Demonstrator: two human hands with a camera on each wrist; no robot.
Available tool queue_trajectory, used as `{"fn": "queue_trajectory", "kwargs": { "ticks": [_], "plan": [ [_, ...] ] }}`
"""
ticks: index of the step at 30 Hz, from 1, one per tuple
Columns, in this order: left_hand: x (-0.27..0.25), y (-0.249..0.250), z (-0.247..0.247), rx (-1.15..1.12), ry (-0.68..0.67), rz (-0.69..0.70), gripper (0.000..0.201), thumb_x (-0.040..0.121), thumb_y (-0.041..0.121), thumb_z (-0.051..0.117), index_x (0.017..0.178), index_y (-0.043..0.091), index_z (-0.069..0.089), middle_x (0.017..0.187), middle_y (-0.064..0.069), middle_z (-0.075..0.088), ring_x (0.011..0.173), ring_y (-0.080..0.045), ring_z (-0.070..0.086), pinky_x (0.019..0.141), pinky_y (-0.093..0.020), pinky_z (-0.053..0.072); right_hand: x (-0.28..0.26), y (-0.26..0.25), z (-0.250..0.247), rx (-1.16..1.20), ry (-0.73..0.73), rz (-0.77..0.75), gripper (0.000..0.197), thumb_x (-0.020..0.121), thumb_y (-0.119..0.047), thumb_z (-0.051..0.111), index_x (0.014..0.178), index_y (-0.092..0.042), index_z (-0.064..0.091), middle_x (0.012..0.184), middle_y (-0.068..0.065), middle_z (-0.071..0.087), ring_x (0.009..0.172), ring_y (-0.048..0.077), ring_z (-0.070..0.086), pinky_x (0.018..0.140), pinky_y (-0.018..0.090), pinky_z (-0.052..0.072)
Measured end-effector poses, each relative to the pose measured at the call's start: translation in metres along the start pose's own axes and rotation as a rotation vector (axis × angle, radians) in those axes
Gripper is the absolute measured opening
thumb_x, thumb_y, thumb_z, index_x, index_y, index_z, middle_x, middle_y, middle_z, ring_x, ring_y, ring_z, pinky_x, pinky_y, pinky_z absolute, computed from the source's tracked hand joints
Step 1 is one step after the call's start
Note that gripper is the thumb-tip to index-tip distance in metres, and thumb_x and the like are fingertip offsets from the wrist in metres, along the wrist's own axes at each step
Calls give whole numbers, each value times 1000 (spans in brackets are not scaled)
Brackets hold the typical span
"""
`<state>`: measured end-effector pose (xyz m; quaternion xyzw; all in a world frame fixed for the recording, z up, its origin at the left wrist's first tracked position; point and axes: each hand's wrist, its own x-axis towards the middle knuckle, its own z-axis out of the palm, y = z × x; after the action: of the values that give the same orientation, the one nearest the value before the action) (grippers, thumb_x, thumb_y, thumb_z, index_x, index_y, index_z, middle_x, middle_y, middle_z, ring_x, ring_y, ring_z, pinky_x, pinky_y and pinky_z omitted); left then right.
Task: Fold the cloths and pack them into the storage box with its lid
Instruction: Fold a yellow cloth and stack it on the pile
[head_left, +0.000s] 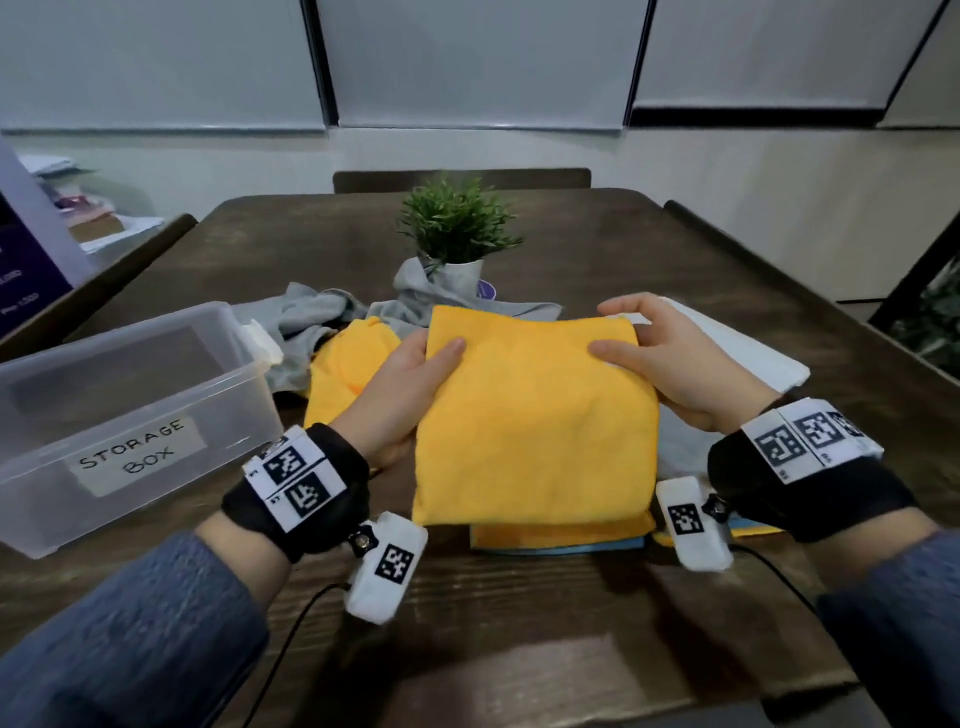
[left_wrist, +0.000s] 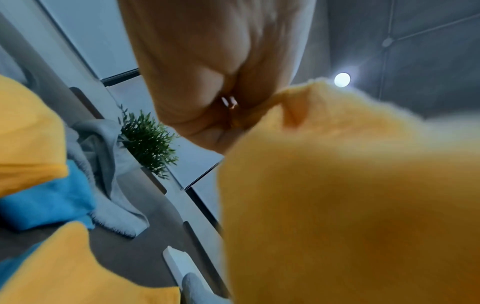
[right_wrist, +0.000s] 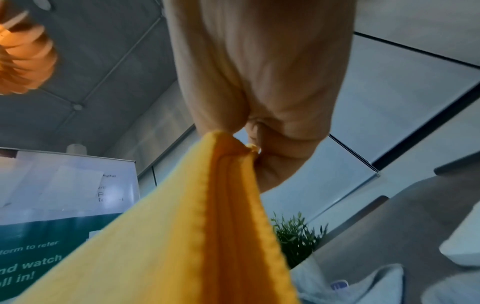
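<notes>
While both hands hold it at the centre of the head view, the folded yellow cloth (head_left: 535, 415) hangs as a tall rectangle, its long axis running from the upper middle of the frame down toward the lower middle, its top edge level and its bottom edge just over a stack of folded cloths (head_left: 561, 538) whose yellow and blue edges show beneath it. The left hand (head_left: 410, 384) pinches the upper left corner, thumb laid on the front face and fingers hidden behind; the left wrist view shows the fingers (left_wrist: 207, 115) curled tight on a peak of yellow fabric. The right hand (head_left: 670, 358) pinches the upper right corner in the same way, thumb in front, and the right wrist view shows the stitched edge of the cloth running up into its closed fingers (right_wrist: 270, 144). At the left of the head view stands the clear storage box (head_left: 208, 410), open at the top and labelled STORAGE BOX. A white lid (head_left: 748, 348) lies flat at the right, partly behind the right hand. Behind the held cloth lie a loose yellow cloth (head_left: 353, 364) and rumpled grey cloths (head_left: 306, 317), one grey piece draped against the potted plant (head_left: 457, 228) at the upper middle of the dark wooden table (head_left: 519, 623).
</notes>
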<state>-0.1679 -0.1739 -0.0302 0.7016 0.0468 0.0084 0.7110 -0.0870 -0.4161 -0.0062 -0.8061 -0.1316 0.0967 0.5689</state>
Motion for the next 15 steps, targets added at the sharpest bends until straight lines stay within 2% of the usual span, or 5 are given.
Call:
{"fn": "queue_trajectory", "kwargs": {
  "ticks": [5, 7, 9, 12, 15],
  "plan": [
    [29, 2, 1, 31, 45, -37, 32, 98, 35, 50, 126, 19, 48, 116, -5, 66, 95, -19, 70, 74, -34, 59, 24, -5, -13, -124, 41, -40, 44, 87, -17, 71, 124, -23, 50, 109, 5, 62, 93, 22, 65, 74, 38, 57],
    [39, -22, 3, 137, 39, -122, 43, 94, 45, 55, 122, 12, 53, 108, -6, 69, 89, -19, 71, 79, -38, 59, 34, 10, -8, -223, 39, 42, 49, 85, -25, 73, 127, -24, 47, 117, 8, 59, 101, 25, 62, 79, 41, 55],
    [39, -50, 8, 155, 32, -250, 55, 84, 57, 62, 108, 7, 56, 90, -5, 67, 78, -19, 67, 69, -30, 53, 40, 31, 0, -332, 7, 131, 70, 83, -38, 74, 140, -25, 35, 134, 9, 52, 116, 25, 55, 93, 43, 49],
    [39, -83, 9, 243, 7, -399, 88, 73, 64, 70, 138, 17, 34, 122, -10, 55, 102, -29, 61, 60, -29, 48, 32, 51, 14, -425, -83, 181, 97, 79, -40, 76, 151, -25, 13, 149, 13, 30, 132, 25, 40, 103, 36, 39],
    [36, -87, 6, 388, -22, -414, 94, 75, 53, 73, 143, 19, 17, 130, -6, 49, 104, -22, 61, 55, -25, 49, 16, 62, 29, -503, -130, 89, 94, 78, -39, 78, 150, -32, 18, 152, 10, 20, 136, 23, 32, 107, 36, 34]
  ]
}}
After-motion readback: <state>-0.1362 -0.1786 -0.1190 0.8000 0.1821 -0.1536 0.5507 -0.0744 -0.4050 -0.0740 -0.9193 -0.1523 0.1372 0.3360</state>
